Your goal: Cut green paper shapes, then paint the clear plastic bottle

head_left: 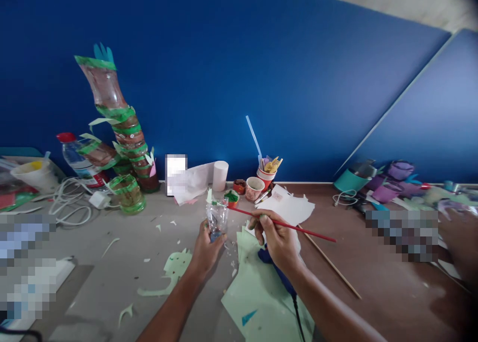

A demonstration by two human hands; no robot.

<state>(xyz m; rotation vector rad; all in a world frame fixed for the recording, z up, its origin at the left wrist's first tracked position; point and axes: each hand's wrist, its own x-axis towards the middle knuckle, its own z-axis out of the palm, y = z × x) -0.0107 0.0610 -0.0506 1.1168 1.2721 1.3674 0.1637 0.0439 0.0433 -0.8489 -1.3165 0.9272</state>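
My left hand [205, 250] is closed around a clear plastic cup [217, 221], held upright above the table. A pale green paper piece shows at the cup's rim. In my right hand [278, 240] is a thin red paintbrush [308, 230], pinched between thumb and fingers. Its tip points left and reaches the cup's rim; whether it touches I cannot tell. Just behind the cup stands a small pot of green paint [231, 197]. Beside that are a pot of reddish-brown paint [239, 185] and a paint-stained paper cup [254, 188]. Under my right wrist lies a dark blue glue gun [284, 280].
A tall plastic-bottle model [130, 133] with green and brown bands leans at the back left, near a white cable [74, 202]. Green paper sheets [257, 302] and a wooden stick [332, 265] lie at the right. Another person's hand [457, 237] is at the far right.
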